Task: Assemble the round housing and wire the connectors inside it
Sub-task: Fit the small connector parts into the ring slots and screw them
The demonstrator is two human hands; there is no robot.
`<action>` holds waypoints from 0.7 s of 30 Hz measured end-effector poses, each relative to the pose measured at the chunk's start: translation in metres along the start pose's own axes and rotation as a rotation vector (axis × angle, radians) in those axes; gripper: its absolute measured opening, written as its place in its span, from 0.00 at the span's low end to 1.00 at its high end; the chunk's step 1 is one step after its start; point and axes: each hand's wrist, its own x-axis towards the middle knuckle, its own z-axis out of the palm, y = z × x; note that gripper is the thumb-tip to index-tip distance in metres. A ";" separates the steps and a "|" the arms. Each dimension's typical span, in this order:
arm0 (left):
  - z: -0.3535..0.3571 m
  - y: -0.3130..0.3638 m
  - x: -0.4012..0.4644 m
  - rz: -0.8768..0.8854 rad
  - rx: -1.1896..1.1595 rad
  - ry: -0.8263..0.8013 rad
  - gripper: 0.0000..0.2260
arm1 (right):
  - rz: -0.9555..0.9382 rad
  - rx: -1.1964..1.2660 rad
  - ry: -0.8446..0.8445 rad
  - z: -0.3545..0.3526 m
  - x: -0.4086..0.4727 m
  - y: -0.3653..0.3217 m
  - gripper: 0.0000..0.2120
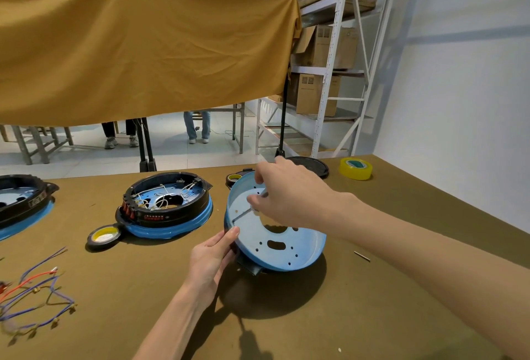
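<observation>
A round blue housing (286, 256) with a pale perforated floor is tilted up off the brown table, its open side toward me. My left hand (213, 259) grips its near-left rim, thumb on the edge. My right hand (282, 196) reaches inside from the right and pinches a thin white tube or wire (245, 214) that runs across the floor. A black part (252, 268) sticks out under the housing's lower edge. A wired housing (169, 204) with a black ring and white wires lies to the left.
Loose purple and red wires with connectors (37, 296) lie at the near left. A black tape roll (103, 237), a yellow tape roll (355, 169), a black lid (311, 165) and a third housing (20, 202) stand around. A small pin (362, 256) lies to the right.
</observation>
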 end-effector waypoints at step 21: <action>-0.001 -0.004 0.000 -0.017 -0.005 0.007 0.34 | -0.138 0.062 -0.028 -0.008 0.021 0.011 0.21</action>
